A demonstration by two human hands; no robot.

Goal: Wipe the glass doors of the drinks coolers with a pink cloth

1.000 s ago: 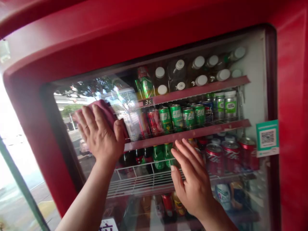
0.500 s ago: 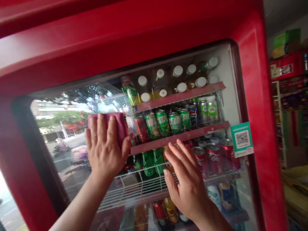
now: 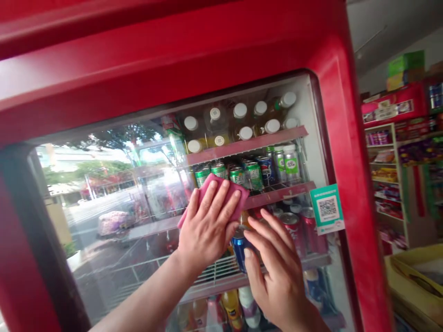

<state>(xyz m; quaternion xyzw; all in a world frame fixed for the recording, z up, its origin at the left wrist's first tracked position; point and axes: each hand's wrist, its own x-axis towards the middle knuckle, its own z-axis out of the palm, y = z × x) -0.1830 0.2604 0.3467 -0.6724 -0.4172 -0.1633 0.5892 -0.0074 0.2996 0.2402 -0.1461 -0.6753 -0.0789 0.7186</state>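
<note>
My left hand (image 3: 204, 226) lies flat on a folded pink cloth (image 3: 238, 198) and presses it against the glass door (image 3: 114, 249) of a red drinks fridge. The cloth sticks out past the fingertips and on the left by the wrist. Lower right, my right hand (image 3: 277, 272) is empty, its fingers apart and slightly bent, close to the glass; whether it touches cannot be made out. Between the two hands a blue can (image 3: 239, 249) shows behind the glass. Green cans (image 3: 254, 176) stand on the shelf just above the cloth.
A thick red door frame (image 3: 207, 60) surrounds the glass. A green QR-code sticker (image 3: 327, 208) is at the right edge. White-capped bottles (image 3: 240, 110) fill the top shelf inside. Store shelves (image 3: 386, 180) and a yellow box (image 3: 415, 272) stand at the right. The glass reflects a street.
My left hand has slid the cloth right and down across the glass, now close to my right hand. My right hand stays open, nearly in place. The view has shifted slightly right.
</note>
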